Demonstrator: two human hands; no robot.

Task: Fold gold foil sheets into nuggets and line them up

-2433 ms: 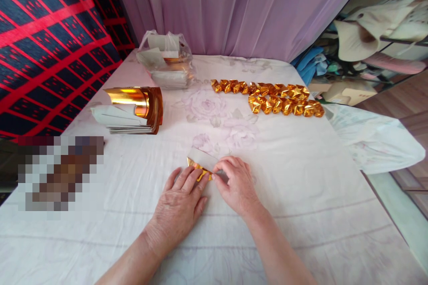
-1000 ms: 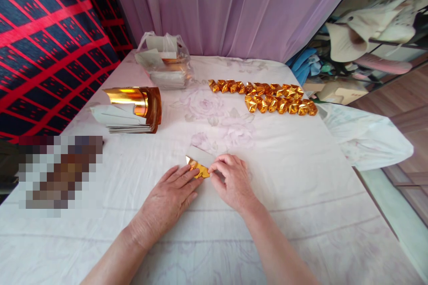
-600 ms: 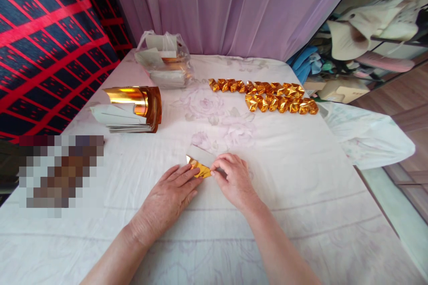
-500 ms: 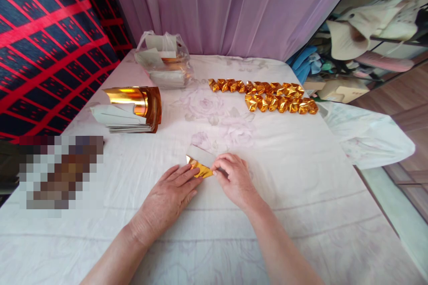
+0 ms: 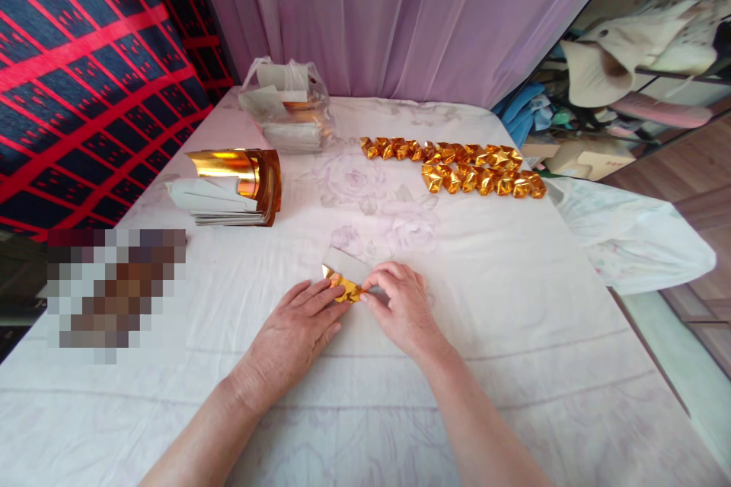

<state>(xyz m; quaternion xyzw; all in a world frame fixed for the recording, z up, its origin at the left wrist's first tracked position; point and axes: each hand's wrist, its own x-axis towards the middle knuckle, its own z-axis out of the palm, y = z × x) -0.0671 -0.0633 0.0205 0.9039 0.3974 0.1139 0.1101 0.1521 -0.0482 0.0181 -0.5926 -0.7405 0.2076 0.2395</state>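
The left hand (image 5: 297, 331) lies flat, fingers pressing the gold foil paper (image 5: 343, 285) to the tablecloth (image 5: 514, 304); the right hand (image 5: 403, 308) pinches its edge. Beyond lie folded gold pieces (image 5: 474, 167), a foil stack (image 5: 234, 186) and a plastic bag (image 5: 285, 103), well apart.

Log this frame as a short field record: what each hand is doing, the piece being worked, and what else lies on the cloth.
left hand: left hand flat, fingertips pressing the small gold foil paper piece
right hand: right hand pinching the piece's right end
surface: white floral cloth
far right: two rows of folded gold foil ingots
left: stack of gold foil sheets
rear: clear plastic bag of sheets
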